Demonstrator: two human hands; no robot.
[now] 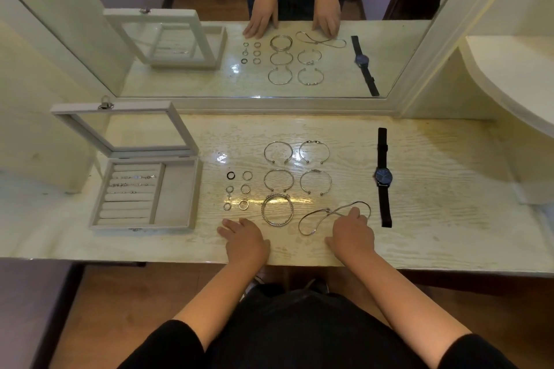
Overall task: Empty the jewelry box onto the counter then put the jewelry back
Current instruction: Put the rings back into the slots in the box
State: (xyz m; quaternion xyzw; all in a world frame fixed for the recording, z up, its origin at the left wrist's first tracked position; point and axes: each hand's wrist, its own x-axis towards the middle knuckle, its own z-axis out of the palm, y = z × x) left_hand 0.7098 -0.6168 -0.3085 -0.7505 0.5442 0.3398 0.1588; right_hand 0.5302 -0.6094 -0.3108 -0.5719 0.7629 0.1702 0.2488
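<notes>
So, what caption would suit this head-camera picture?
Jewelry laid out on the counter beside the open box, left hand flat, right hand on the necklace.

Jewelry box (177, 189) sat open on counter (434, 219), at 9 o'clock of the rings (245, 189), w/ bracelets (133, 184) in its left compartment. Cuffs (278, 180) lay at 3 o'clock of rings, bangles (277, 209) & necklace (329, 212) at cuffs' 6, watch (383, 176) at their 3; mirror (389, 39) stood at 12.
</notes>
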